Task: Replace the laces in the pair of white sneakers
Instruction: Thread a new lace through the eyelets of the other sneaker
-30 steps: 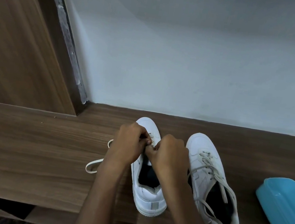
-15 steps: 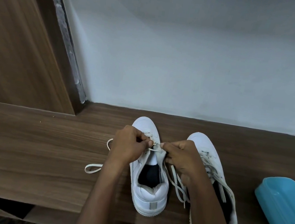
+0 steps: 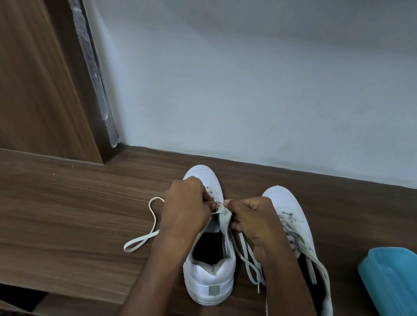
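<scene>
Over the left sneaker (image 3: 208,278), left hand (image 3: 185,208) and right hand (image 3: 257,225) still pinch the lace (image 3: 217,212), unmoved.

Nothing can be read anywhere (the grey heel tab (image 3: 213,290) on one sneaker (image 3: 201,274) looks blank).

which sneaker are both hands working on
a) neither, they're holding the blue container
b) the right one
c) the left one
c: the left hand and the right hand meet over the left sneaker, pinching its lace near the eyelets. The right sneaker lies beside it, loosely laced.
</scene>
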`<state>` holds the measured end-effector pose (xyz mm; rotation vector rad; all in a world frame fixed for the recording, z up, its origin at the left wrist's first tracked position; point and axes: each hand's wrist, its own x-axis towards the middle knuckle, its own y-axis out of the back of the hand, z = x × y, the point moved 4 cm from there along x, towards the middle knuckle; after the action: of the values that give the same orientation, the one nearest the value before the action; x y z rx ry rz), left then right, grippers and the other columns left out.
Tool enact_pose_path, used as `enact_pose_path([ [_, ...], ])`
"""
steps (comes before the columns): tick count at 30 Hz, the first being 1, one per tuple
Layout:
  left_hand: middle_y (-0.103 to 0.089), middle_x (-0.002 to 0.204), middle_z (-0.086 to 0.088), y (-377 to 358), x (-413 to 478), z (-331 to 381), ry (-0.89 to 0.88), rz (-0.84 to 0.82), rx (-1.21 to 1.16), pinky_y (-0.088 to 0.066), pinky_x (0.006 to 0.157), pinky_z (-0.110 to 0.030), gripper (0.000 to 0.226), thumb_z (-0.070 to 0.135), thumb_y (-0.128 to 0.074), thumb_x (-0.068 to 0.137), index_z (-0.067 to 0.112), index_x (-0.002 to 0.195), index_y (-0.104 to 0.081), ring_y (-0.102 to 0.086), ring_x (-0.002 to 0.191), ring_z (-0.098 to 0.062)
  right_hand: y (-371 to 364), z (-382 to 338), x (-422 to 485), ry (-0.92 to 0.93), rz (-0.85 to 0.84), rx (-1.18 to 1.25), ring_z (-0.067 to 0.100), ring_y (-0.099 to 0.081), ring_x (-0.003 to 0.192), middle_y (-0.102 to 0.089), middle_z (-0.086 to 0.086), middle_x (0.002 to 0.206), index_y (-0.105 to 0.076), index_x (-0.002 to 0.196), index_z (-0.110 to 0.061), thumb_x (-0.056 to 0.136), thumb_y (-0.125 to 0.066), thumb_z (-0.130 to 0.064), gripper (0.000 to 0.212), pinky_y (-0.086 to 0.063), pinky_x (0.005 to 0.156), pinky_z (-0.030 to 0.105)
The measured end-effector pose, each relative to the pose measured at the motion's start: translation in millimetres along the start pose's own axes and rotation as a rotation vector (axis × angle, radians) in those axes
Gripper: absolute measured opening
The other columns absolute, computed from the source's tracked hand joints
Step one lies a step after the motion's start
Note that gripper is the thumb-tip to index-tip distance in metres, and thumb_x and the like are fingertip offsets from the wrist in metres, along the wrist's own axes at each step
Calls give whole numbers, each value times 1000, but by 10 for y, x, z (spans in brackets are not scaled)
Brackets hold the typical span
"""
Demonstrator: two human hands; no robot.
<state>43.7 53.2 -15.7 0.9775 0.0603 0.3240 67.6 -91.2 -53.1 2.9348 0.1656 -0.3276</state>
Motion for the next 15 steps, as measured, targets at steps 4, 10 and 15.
enact_pose_path([
  [4, -74, 91, -1, -17, -13, -4, -1, 30, 1, -48, 69, -28, 10, 29, -78, 79, 24, 88, -77, -68, 90, -25, 50, 44, 24, -69, -51, 118, 23, -68, 81, -73, 17, 86, -74, 76, -4, 92, -70, -16, 20, -58, 87, 39],
  [10, -68, 58, 12, 33, -1, -168, 41, -68, -238, -58, 62, -37, 13, 26, -84, 73, 29, 66, -74, -64, 49, -6, 27, 70, -12, -59, -84, 136, 24, -74, 89, -77, 13, 87, -77, 87, -3, 87, -72, -4, 5, -60, 85, 31],
  [15, -70, 62, 11, 67, 32, -186, 12, -75, -305, -55, 63, -31, 13, 32, -82, 76, 28, 73, -70, -66, 56, -4, -2, -21, -12, 113, 49, -115, 18, -71, 76, -75, 4, 77, -76, 81, -14, 89, -71, -13, 10, -59, 79, 38],
])
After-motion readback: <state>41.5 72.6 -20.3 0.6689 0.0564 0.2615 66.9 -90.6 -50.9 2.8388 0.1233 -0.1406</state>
